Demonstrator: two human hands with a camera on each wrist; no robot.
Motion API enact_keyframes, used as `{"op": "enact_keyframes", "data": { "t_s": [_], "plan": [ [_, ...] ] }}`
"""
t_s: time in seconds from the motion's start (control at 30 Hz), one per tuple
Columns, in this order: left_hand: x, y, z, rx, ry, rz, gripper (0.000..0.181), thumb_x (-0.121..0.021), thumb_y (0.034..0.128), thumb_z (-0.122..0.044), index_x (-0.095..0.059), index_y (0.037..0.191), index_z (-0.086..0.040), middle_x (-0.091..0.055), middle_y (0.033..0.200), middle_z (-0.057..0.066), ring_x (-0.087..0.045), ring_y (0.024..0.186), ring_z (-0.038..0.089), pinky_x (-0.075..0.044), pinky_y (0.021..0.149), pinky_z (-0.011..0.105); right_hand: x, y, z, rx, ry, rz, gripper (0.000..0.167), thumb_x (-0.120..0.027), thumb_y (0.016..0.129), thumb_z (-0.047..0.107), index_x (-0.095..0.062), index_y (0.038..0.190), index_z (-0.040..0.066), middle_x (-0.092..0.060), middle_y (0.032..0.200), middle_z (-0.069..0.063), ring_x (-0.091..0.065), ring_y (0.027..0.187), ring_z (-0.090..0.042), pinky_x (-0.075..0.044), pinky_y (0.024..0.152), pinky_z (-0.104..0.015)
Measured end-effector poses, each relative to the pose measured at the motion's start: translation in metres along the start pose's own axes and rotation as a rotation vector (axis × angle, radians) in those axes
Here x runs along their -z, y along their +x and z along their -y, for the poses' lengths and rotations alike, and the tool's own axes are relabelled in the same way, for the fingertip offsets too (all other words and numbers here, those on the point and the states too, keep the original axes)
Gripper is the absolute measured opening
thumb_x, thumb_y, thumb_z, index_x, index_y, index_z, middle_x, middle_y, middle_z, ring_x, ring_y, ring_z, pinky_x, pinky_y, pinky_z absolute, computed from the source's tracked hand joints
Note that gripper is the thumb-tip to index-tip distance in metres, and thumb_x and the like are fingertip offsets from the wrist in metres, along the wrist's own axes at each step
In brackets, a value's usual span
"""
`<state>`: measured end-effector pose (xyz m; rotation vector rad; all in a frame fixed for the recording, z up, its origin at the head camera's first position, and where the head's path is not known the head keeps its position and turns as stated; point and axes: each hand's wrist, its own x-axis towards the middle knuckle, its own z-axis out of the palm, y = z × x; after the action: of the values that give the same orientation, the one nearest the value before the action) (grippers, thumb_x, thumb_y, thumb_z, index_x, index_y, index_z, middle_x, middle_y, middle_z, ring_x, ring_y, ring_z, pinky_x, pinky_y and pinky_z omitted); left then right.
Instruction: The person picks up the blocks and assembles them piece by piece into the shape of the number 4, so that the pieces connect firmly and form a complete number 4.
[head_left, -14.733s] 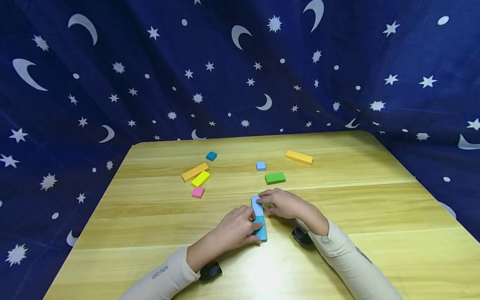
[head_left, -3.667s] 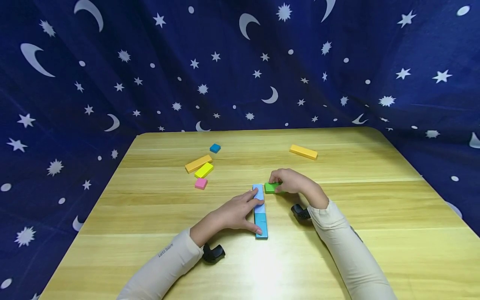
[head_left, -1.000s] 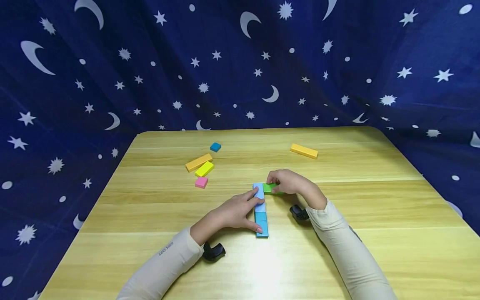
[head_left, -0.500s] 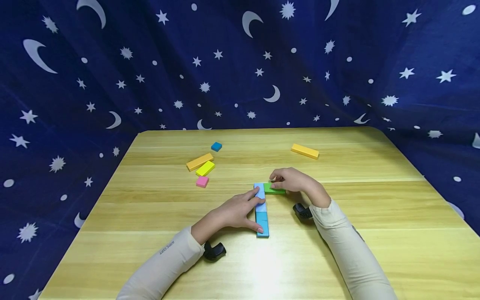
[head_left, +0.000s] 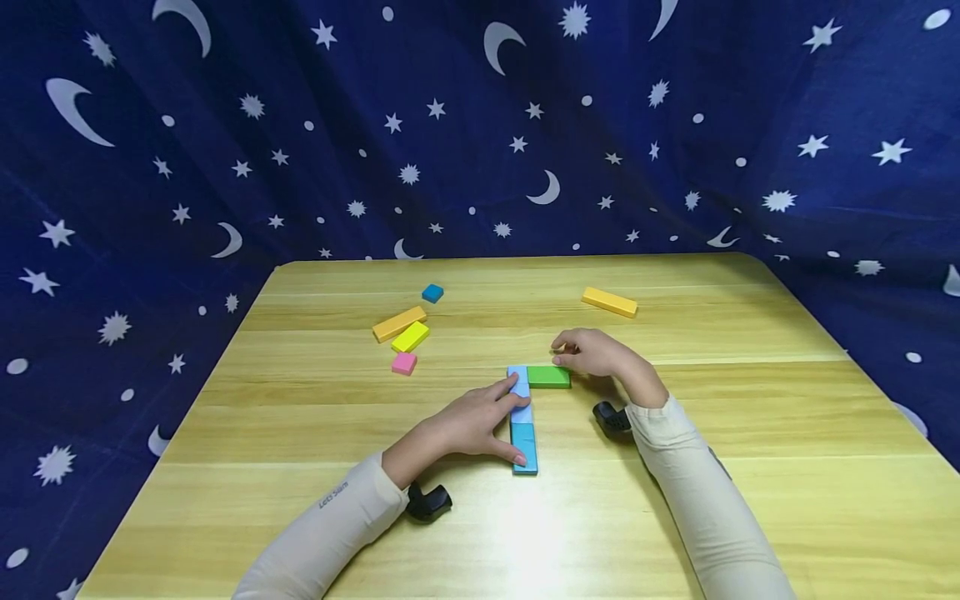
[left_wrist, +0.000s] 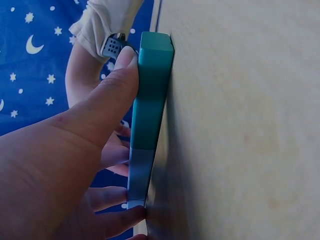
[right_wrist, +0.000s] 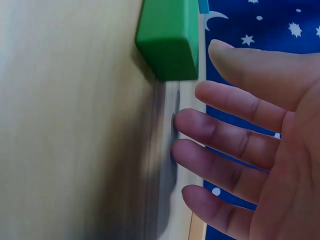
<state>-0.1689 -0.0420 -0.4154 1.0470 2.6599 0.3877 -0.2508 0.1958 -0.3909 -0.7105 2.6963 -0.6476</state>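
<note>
A teal block [head_left: 524, 450], a light blue block [head_left: 522, 415] and a small light blue square [head_left: 517, 372] lie end to end in a column. Across them spreads my left hand [head_left: 467, 423], its thumb on the teal block and its fingertips on the light blue pieces. In the left wrist view the thumb touches the teal block [left_wrist: 154, 95] near its end. A green block [head_left: 549, 378] extends rightward from the top of the column, against the small square. My right hand [head_left: 592, 354] hovers just past the green block's right end, fingers loosely bent, holding nothing.
Back left on the wooden table [head_left: 315, 500] lie a blue square [head_left: 432, 293], an orange block [head_left: 399, 324], a yellow block [head_left: 411, 337] and a pink square [head_left: 404, 363]. A yellow-orange block [head_left: 609, 302] lies back right. A starry curtain [head_left: 450, 200] hangs behind.
The small light blue square has joined the column's far end. The green block has slid left against it. My right hand has let go of the green block and drawn right; the left stays put lately.
</note>
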Motion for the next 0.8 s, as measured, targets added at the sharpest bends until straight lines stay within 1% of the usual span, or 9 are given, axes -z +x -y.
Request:
{"op": "enact_keyframes", "data": {
  "t_s": [0.23,0.33,0.4,0.5,0.6,0.67,0.8],
  "plan": [
    [0.0,0.001,0.001,0.002,-0.006,0.003,0.085,-0.059,0.0715,-0.066,-0.035,0.14,-0.021,-0.012,0.153,0.011,-0.027,0.136,0.029,-0.03,0.106,0.043,0.006,0.001,-0.016,-0.014,0.025,-0.029,0.032,-0.054,0.09,0.018,-0.057,0.114,-0.003,-0.062,0.095,-0.015,-0.056,0.083,-0.023,-0.045,0.072,-0.036],
    [0.0,0.0,0.001,0.01,-0.007,0.003,0.085,-0.06,0.0712,-0.065,-0.035,0.14,-0.021,-0.012,0.153,0.01,-0.027,0.136,0.028,-0.03,0.107,0.042,0.007,0.002,-0.022,-0.018,0.041,-0.065,0.033,-0.054,0.091,0.017,-0.056,0.116,-0.004,-0.061,0.099,-0.018,-0.057,0.089,-0.028,-0.046,0.077,-0.041],
    [0.001,-0.001,0.001,0.012,-0.006,0.002,0.086,-0.06,0.071,-0.065,-0.035,0.14,-0.021,-0.012,0.153,0.01,-0.027,0.136,0.028,-0.03,0.107,0.042,0.006,0.003,-0.026,-0.009,0.051,-0.098,0.035,-0.054,0.091,0.016,-0.054,0.119,-0.006,-0.06,0.107,-0.022,-0.056,0.098,-0.034,-0.044,0.085,-0.046],
    [0.0,-0.001,0.002,0.01,0.0,-0.002,0.086,-0.06,0.0711,-0.065,-0.035,0.14,-0.021,-0.012,0.153,0.01,-0.026,0.136,0.028,-0.03,0.107,0.042,0.006,0.006,-0.032,0.001,0.054,-0.151,0.039,-0.053,0.091,0.015,-0.049,0.123,-0.008,-0.051,0.122,-0.029,-0.045,0.114,-0.044,-0.035,0.096,-0.054],
    [0.0,0.0,0.002,0.001,0.009,-0.007,0.085,-0.06,0.0712,-0.065,-0.035,0.14,-0.021,-0.013,0.153,0.011,-0.026,0.136,0.028,-0.031,0.106,0.043,0.008,0.009,-0.04,-0.022,0.039,-0.186,0.045,-0.053,0.091,0.015,-0.043,0.129,-0.008,-0.038,0.133,-0.033,-0.031,0.124,-0.048,-0.024,0.103,-0.058],
    [0.0,0.001,0.001,0.0,0.007,-0.004,0.085,-0.06,0.0713,-0.065,-0.035,0.14,-0.021,-0.013,0.153,0.011,-0.026,0.137,0.027,-0.03,0.106,0.043,0.011,0.012,-0.045,-0.058,0.027,-0.199,0.05,-0.054,0.091,0.017,-0.039,0.132,-0.007,-0.032,0.136,-0.034,-0.025,0.127,-0.049,-0.019,0.103,-0.06],
    [0.0,0.001,0.001,0.006,0.008,-0.001,0.085,-0.061,0.0711,-0.064,-0.035,0.14,-0.021,-0.012,0.153,0.01,-0.024,0.137,0.026,-0.03,0.106,0.042,0.018,0.017,-0.053,-0.127,0.016,-0.198,0.058,-0.054,0.09,0.021,-0.032,0.137,-0.005,-0.021,0.14,-0.035,-0.016,0.128,-0.052,-0.013,0.102,-0.064]
  ]
}}
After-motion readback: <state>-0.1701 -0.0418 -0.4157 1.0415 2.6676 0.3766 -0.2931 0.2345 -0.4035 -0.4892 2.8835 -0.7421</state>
